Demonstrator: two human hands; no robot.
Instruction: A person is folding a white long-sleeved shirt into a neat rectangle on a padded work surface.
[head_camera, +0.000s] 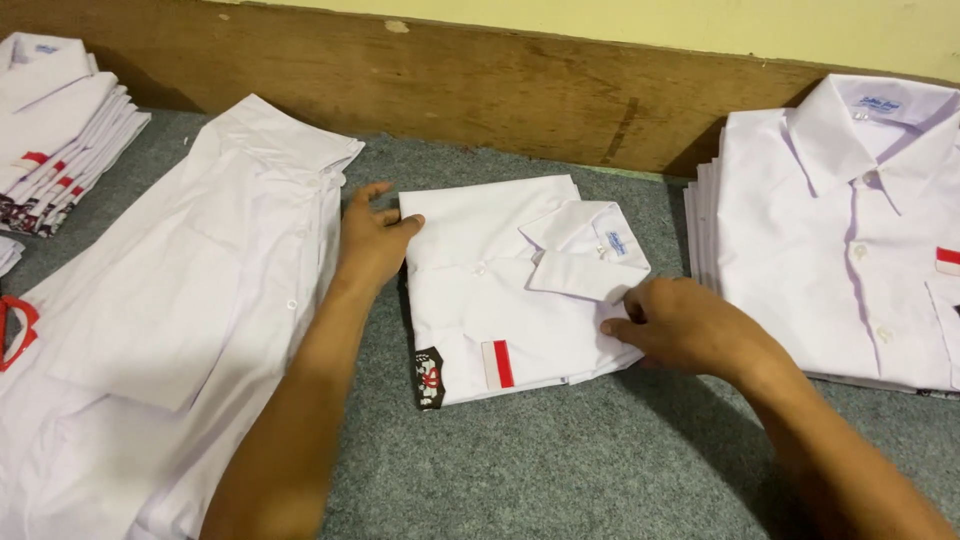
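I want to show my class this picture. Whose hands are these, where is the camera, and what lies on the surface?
The single picture comes from a camera worn on a person's head, looking down at their own bare hands. The left hand and right hand press on the two sides of a folded white shirt lying on a grey mat. An unfolded white shirt lies to the left, a stack of folded shirts to the right, another stack far left.

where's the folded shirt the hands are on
In the head view, the folded white shirt lies mid-table on the grey cloth, left hand and right hand at its edges.
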